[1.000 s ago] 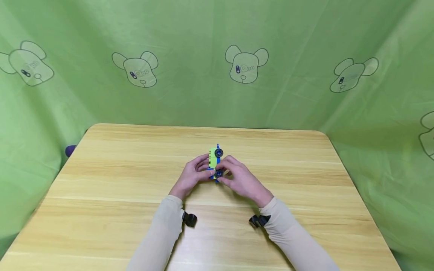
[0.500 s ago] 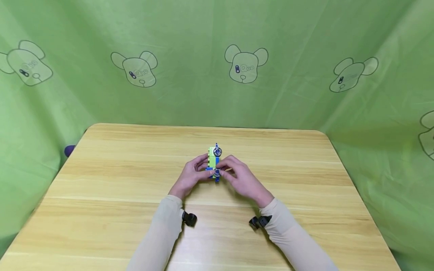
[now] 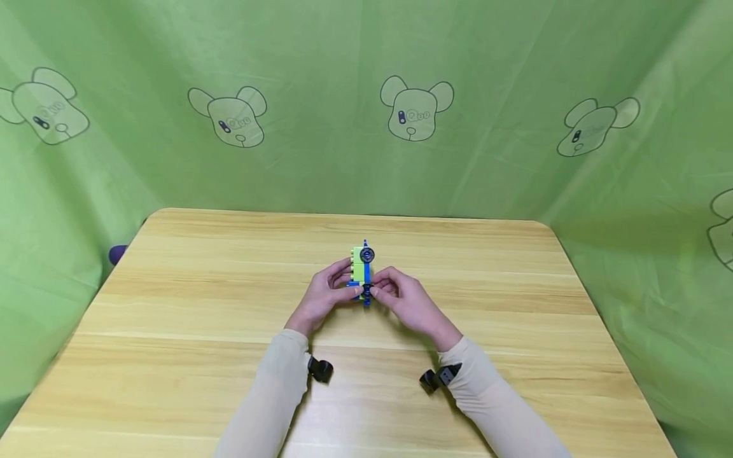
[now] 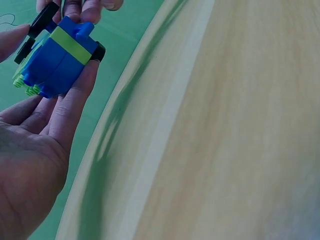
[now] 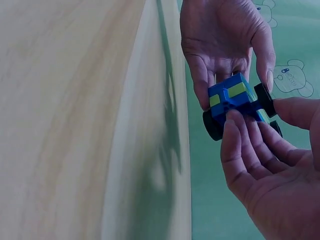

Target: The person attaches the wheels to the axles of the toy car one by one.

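A toy car (image 3: 359, 272) of lime green and blue building blocks with black wheels is held above the table, between both hands. My left hand (image 3: 321, 299) grips it from the left, thumb on the near end and fingers behind. The right hand (image 3: 412, 308) is at the near wheel (image 3: 368, 290). In the right wrist view, its thumb presses that black wheel (image 5: 264, 100) while its other fingertips lie against the blue underside. The far wheel (image 3: 367, 254) is untouched. In the left wrist view, the blue end of the car (image 4: 52, 62) shows a lime stripe.
The wooden table (image 3: 200, 318) lies under both arms. Green curtains (image 3: 321, 159) printed with mouse-like heads hang behind and beside it. A small purple object (image 3: 117, 254) shows beyond the left table edge. A black camera is worn on each wrist.
The car has shifted slightly left and away and turned a little. My right fingers have drawn back slightly to the right, with the thumb moved up onto the near wheel. The left hand stays nearly still.
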Demonstrator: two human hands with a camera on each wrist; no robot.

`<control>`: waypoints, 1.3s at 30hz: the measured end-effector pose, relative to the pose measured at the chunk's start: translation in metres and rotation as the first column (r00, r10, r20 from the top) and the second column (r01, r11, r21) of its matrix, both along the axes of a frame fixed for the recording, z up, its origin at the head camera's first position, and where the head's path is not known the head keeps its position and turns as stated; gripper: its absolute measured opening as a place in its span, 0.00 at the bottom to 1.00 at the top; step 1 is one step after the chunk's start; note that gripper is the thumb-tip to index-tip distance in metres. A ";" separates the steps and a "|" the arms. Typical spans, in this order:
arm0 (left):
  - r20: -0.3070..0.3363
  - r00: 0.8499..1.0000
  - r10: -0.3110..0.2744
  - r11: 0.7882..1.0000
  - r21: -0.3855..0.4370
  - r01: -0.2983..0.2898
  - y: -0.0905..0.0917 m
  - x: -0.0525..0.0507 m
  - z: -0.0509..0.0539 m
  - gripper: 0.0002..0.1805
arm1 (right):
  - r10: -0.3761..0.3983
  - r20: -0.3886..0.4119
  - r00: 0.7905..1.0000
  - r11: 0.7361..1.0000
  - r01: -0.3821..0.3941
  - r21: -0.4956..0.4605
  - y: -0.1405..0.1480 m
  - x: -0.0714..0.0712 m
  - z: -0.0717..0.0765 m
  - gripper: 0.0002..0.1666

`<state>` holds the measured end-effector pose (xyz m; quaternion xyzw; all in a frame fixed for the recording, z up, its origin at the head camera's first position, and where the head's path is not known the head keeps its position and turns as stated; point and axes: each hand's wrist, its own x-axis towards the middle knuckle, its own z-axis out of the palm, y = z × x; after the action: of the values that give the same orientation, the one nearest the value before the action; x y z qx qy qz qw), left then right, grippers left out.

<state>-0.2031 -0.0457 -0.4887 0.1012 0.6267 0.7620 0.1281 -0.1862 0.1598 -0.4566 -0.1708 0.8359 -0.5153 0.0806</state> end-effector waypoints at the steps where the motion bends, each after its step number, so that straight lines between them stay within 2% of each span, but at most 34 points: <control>1: -0.002 1.000 0.000 1.000 -0.003 0.000 0.000 0.000 0.000 0.42 | 0.006 0.020 1.000 1.000 -0.006 -0.009 0.000 0.000 0.000 0.11; 7: -0.018 1.000 0.001 1.000 -0.019 -0.001 0.000 0.001 0.000 0.42 | 0.054 0.127 0.990 0.991 -0.038 -0.128 0.000 0.000 0.001 0.11; 13: -0.034 0.999 -0.009 0.999 -0.035 0.008 -0.001 0.000 -0.001 0.42 | 0.080 0.176 0.981 0.979 -0.044 -0.198 -0.001 -0.003 0.000 0.12; 28: -0.016 1.000 -0.023 0.997 -0.076 0.022 0.000 -0.001 -0.001 0.43 | 0.095 0.170 0.981 0.986 -0.069 -0.155 0.001 -0.005 0.001 0.12; 39: -0.053 0.999 -0.010 0.995 -0.096 0.005 0.003 -0.001 -0.003 0.42 | 0.076 0.177 0.981 0.990 -0.054 -0.127 0.000 -0.005 0.002 0.09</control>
<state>-0.2045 -0.0432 -0.4918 0.1175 0.6654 0.7274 0.1192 -0.1908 0.1596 -0.4547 -0.1550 0.7861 -0.5758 0.1629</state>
